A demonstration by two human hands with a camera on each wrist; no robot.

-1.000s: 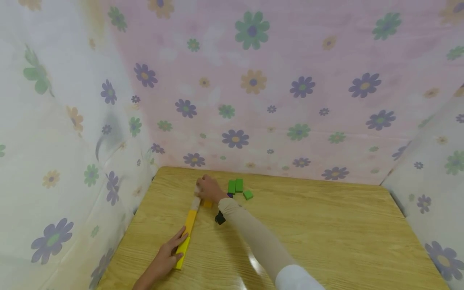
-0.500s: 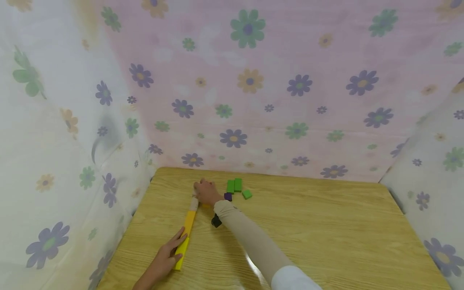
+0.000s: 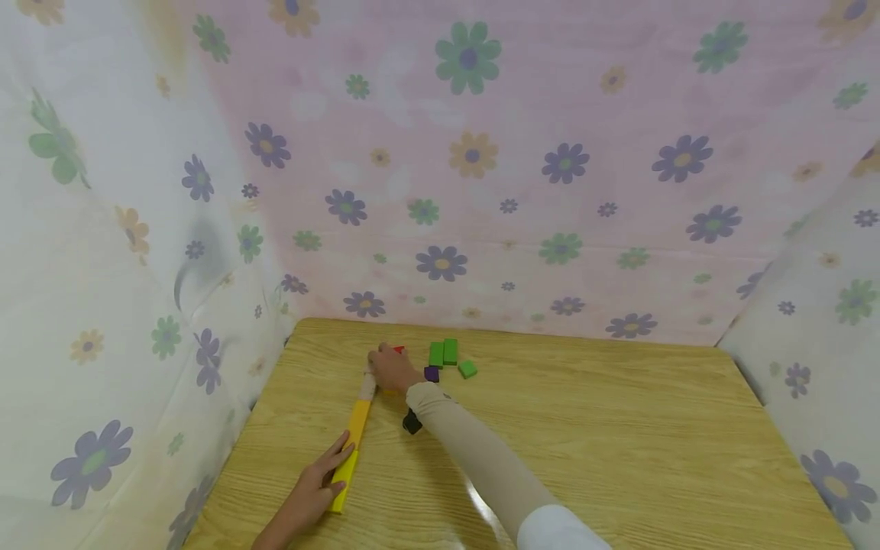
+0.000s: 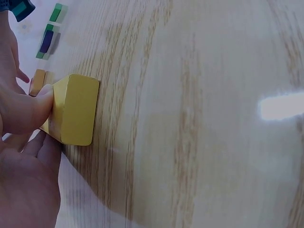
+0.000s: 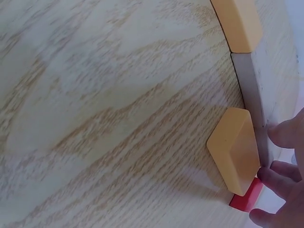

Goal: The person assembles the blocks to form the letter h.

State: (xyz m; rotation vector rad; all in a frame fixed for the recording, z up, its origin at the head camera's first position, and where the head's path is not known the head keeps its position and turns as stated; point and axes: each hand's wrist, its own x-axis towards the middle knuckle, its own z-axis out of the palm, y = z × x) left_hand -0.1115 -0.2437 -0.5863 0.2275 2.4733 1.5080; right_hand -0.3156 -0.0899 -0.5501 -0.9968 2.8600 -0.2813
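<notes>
Yellow, orange and pale wooden blocks lie end to end in a slanting row at the table's left. My left hand (image 3: 316, 485) grips the near yellow block (image 4: 80, 109) between thumb and fingers, with the orange block (image 3: 357, 420) just beyond it. At the far end, my right hand (image 3: 395, 368) pinches the pale block (image 5: 251, 80), thumb on one side and fingertips at its end. A loose orange block (image 5: 232, 147) stands against the pale block's side in the right wrist view. Right by the fingertips lies a red block (image 5: 246, 197), partly hidden.
Green blocks (image 3: 450, 351) lie right of my right hand, with a smaller light green block (image 3: 467, 370) and a purple block (image 3: 431, 374) near them. A black device (image 3: 412, 422) sits at the right wrist. Flowered cloth (image 3: 495, 229) hangs behind the table (image 3: 619, 443).
My right hand has shifted slightly at the row's far end. A red block's edge now shows beside it in the head view. My left hand has stayed on the yellow block.
</notes>
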